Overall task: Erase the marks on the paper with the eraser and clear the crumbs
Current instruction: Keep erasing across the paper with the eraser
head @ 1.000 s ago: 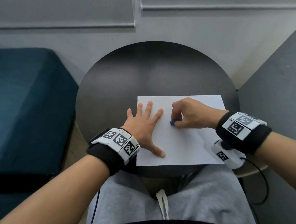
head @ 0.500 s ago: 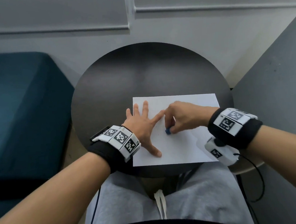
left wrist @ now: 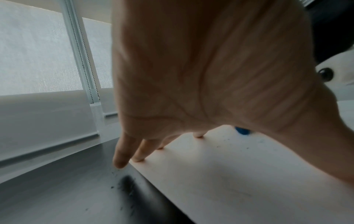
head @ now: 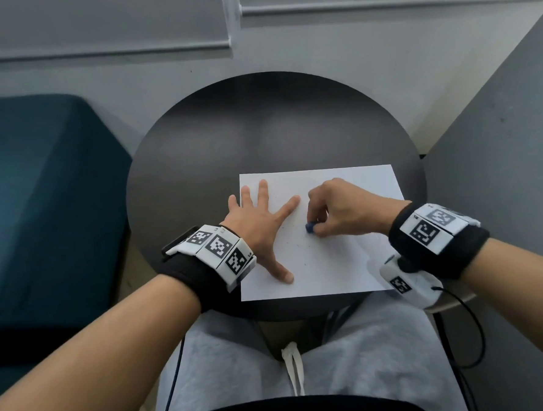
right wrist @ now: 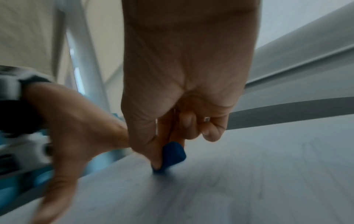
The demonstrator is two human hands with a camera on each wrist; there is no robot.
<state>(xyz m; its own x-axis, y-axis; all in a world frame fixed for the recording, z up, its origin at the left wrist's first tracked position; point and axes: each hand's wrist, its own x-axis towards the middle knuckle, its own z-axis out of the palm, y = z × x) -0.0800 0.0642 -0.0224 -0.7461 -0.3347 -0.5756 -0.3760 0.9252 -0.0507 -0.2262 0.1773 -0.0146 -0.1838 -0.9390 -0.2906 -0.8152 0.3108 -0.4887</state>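
- Paper (head: pixel 336 252): white sheet lying flat on the near half of the round dark tabletop (head: pixel 203 152), near edge close to the tabletop's front rim.
- Left hand (head: pixel 258 225): spread flat, palm down on the sheet's left side. Fingers (left wrist: pixel 138 153) straight and wide apart; thumb tip pressed on the paper nearer the person, index finger angled toward the right hand. In the left wrist view the little finger's tip lands on the tabletop just off the paper's edge; the other fingertips are on the paper.
- Right hand (head: pixel 343 210): knuckles up over the middle of the sheet, fingers curled, thumb and forefinger pinching the eraser (head: pixel 309 227).
- Eraser: small, blue, its lower end touching the paper, just to the right of the left index fingertip. Right wrist view (right wrist: pixel 173 156) shows it held between the thumb and the fingers; that frame is motion-blurred.
- Crumbs (head: pixel 293 247): fine dark specks scattered on the paper between the two hands; more specks on the tabletop (left wrist: pixel 122 189) just beside the sheet's left edge.
- Marks on the paper: too faint to tell.
- Grey trousers and a white drawstring show below the tabletop.
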